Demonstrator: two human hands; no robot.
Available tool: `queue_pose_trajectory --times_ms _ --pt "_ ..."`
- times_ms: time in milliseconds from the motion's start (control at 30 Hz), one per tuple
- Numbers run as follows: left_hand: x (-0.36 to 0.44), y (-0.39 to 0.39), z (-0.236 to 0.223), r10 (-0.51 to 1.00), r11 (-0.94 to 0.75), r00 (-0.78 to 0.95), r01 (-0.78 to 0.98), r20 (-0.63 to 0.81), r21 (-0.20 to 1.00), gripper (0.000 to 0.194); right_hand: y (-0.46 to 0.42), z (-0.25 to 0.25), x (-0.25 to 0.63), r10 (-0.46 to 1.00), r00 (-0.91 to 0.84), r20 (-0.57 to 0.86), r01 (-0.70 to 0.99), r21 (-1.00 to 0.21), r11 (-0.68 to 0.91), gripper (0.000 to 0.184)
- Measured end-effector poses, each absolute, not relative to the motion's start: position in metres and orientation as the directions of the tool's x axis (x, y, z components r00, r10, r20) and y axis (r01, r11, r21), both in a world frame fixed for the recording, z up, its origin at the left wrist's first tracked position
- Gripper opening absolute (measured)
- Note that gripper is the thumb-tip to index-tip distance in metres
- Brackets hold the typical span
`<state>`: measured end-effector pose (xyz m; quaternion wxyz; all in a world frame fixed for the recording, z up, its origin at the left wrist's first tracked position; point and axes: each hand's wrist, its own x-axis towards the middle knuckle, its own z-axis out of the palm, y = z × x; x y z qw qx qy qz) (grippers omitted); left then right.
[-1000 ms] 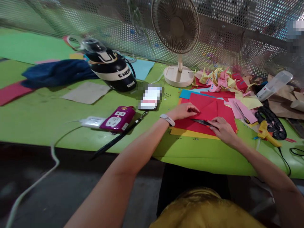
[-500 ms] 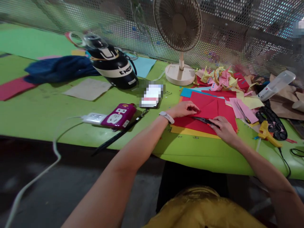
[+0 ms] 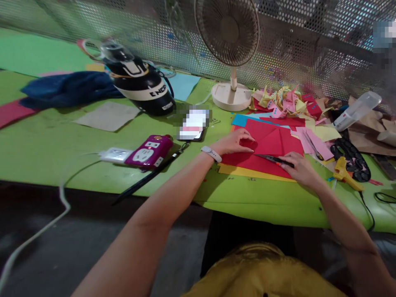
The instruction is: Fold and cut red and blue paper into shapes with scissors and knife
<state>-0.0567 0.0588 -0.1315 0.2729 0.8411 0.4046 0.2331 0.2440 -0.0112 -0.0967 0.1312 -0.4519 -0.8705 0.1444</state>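
Note:
Stacked red paper (image 3: 269,140) lies on the table, its top sheet showing creases and a raised fold. My left hand (image 3: 235,141) rests on the left part of this paper, thumb and fingers apart, with a pale band on the wrist. In my closed right hand (image 3: 298,167) is a utility knife (image 3: 274,159) with a dark handle, an orange detail and a thin pointed blade. The blade points left across the red paper, and its tip is close to my left thumb. Yellow paper (image 3: 256,172) sticks out under the near edge of the stack.
Behind the stack stand a fan (image 3: 231,95) and a heap of paper scraps (image 3: 286,101). Tweezers (image 3: 314,145), a yellow glue gun (image 3: 345,175) and a clear bottle (image 3: 359,110) lie to the right. Leftward are a phone (image 3: 194,125), a purple power socket (image 3: 150,152) and a black flask (image 3: 145,93).
The knife and my right hand have drawn back a little to the right, away from my left hand. The view has shifted slightly. My left thumb has spread from the fingers.

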Motion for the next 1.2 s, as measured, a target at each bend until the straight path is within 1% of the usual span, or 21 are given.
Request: queue_pose_trajectory --times_ms 167,300,400,467,533,600,700,900,1100,1200 --pt "-0.057 0.061 -0.132 0.802 -0.519 0.58 0.56 0.141 0.646 0.05 -0.013 -0.085 0.25 0.832 -0.545 0.109 0.785 -0.282 0.551 0.03" --pt "-0.057 0.062 -0.133 0.793 -0.523 0.589 0.528 0.156 0.669 0.043 -0.011 -0.073 0.267 0.821 -0.568 0.048 0.789 -0.251 0.561 0.028" --pt "-0.057 0.062 -0.133 0.789 -0.523 0.594 0.515 0.157 0.679 0.039 -0.005 -0.065 0.291 0.817 -0.574 0.042 0.789 -0.239 0.566 0.029" --pt "-0.058 0.062 -0.133 0.786 -0.526 0.599 0.516 0.155 0.676 0.038 0.0 -0.061 0.308 0.854 -0.511 0.097 0.834 -0.184 0.52 0.03" --pt "-0.058 0.062 -0.134 0.778 -0.542 0.605 0.511 0.168 0.667 0.038 0.007 -0.059 0.318 0.879 -0.441 0.18 0.869 -0.159 0.469 0.029" --pt "-0.058 0.062 -0.134 0.768 -0.562 0.611 0.498 0.192 0.661 0.038 0.014 -0.062 0.319 0.882 -0.395 0.256 0.875 -0.187 0.446 0.029" --pt "-0.059 0.063 -0.135 0.757 -0.576 0.621 0.486 0.204 0.658 0.038 0.024 -0.073 0.308 0.851 -0.428 0.305 0.825 -0.253 0.505 0.029" --pt "-0.062 0.063 -0.133 0.753 -0.572 0.633 0.491 0.181 0.657 0.034 0.031 -0.092 0.295 0.869 -0.449 0.207 0.836 -0.246 0.491 0.031" --pt "-0.063 0.064 -0.135 0.752 -0.565 0.631 0.469 0.19 0.679 0.034 0.035 -0.093 0.306 0.871 -0.447 0.205 0.84 -0.237 0.487 0.032" --pt "-0.064 0.066 -0.136 0.751 -0.561 0.634 0.467 0.183 0.684 0.033 0.04 -0.097 0.313 0.865 -0.466 0.185 0.825 -0.264 0.501 0.032"
